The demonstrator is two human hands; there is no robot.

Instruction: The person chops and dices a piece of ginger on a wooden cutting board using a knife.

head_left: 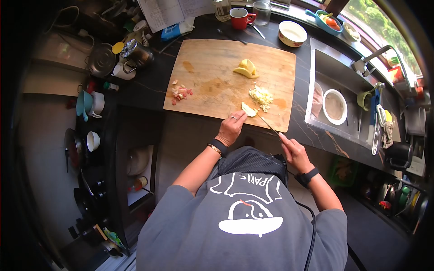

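Observation:
At the near edge of the wooden cutting board (pixel 212 67), my left hand (pixel 232 127) has its fingers pressed together on a pale yellow-green slice (pixel 248 109). My right hand (pixel 294 152) is closed round a knife (pixel 270 125), whose blade tip lies close to the slice. Just beyond the blade is a pile of small pale chopped cubes (pixel 261 97). Yellow wedges (pixel 245 68) rest farther back on the board. Pinkish-red chopped bits (pixel 181 92) lie at the board's left side.
A sink (pixel 333 58) holding a white bowl (pixel 334 106) is at the right. Behind the board stand a red mug (pixel 241 19), glass jars and a patterned bowl (pixel 292 34). Pots (pixel 102 60) crowd the left. A black cord hangs beside my right arm.

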